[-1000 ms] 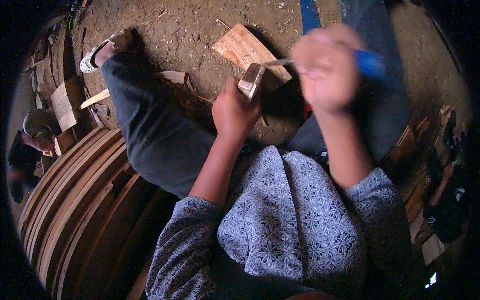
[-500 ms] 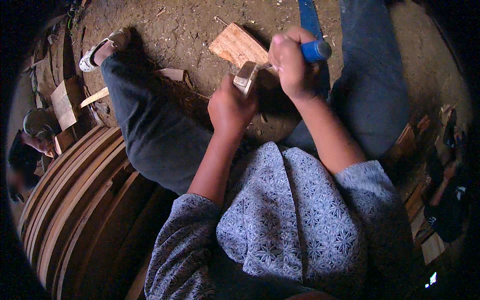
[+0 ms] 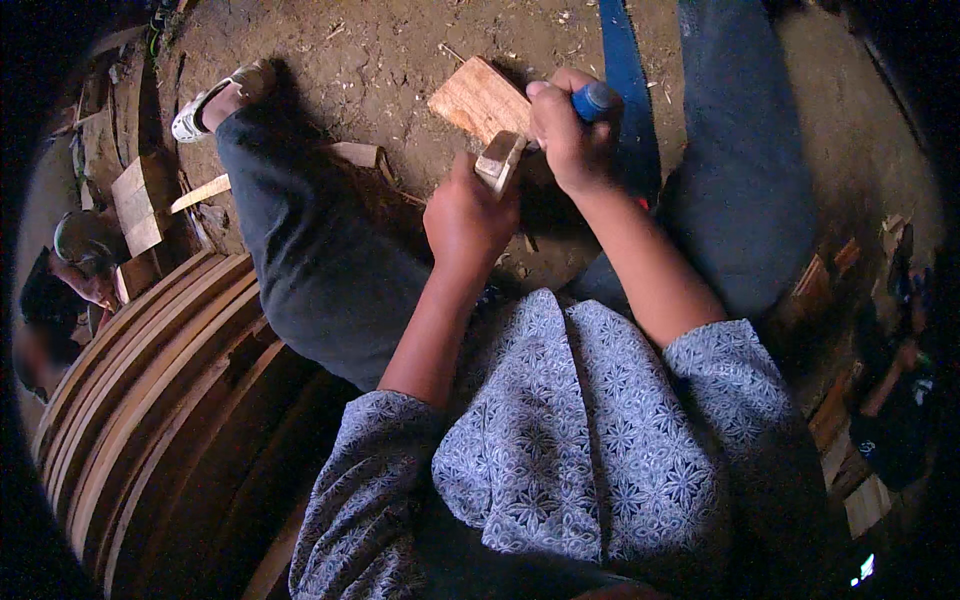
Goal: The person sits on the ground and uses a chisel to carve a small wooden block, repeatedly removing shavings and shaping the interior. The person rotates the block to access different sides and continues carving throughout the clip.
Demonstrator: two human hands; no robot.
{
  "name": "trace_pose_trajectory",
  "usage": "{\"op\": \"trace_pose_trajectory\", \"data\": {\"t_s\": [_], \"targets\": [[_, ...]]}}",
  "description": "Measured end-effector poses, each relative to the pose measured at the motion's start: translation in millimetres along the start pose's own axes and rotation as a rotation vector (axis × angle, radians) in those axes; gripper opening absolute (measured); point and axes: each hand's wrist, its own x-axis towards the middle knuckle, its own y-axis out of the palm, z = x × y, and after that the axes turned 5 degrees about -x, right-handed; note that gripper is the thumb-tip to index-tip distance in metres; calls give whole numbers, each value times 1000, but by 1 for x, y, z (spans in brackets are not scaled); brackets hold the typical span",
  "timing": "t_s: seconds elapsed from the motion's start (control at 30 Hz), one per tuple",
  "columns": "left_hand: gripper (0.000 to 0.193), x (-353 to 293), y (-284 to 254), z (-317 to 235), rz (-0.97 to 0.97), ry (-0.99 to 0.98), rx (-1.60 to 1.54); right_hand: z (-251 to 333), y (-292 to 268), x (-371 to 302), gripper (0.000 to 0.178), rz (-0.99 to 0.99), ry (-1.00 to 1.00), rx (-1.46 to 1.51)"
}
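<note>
My left hand [image 3: 468, 218] is closed around a small pale wooden block [image 3: 499, 158], whose upper end sticks out past the thumb. My right hand [image 3: 568, 145] grips a blue-handled chisel [image 3: 591, 101], its round dark butt pointing up and to the right. The chisel's blade is mostly hidden, its lower end close against the block's right side. Just beyond both hands, a reddish-brown wooden board [image 3: 482, 98] lies on the dirt. A long blue saw blade [image 3: 628, 85] with a toothed edge lies beside my right hand, partly covered by it.
Curved stacked planks [image 3: 150, 340] fill the lower left. Wood offcuts [image 3: 137, 205] lie at the left, near a crouching person [image 3: 85, 260]. My legs flank the work; another scrap [image 3: 357, 154] lies by my left leg. A person in dark clothes [image 3: 893, 430] is at the right edge.
My right hand has shifted left and tilted, bringing the chisel handle left and closer to upright. The chisel's shaft, visible before, is now mostly hidden. My left hand keeps its hold on the block.
</note>
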Motion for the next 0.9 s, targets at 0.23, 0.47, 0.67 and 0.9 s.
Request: {"op": "trace_pose_trajectory", "data": {"t_s": [0.23, 0.47, 0.67, 0.9], "targets": [[40, -4, 7, 14, -45, 3, -27, 79, -26, 17, 28, 93, -59, 578], [48, -2, 4, 9, 25, -72, -38, 37, -10, 10, 28, 52, 178, 321], [37, -2, 3, 13, -54, 26, -93, 89, -28, 10, 24, 91, -54, 476], [39, -3, 3, 11, -32, -21, -60, 47, -15, 6, 27, 36, 131, 303]]}}
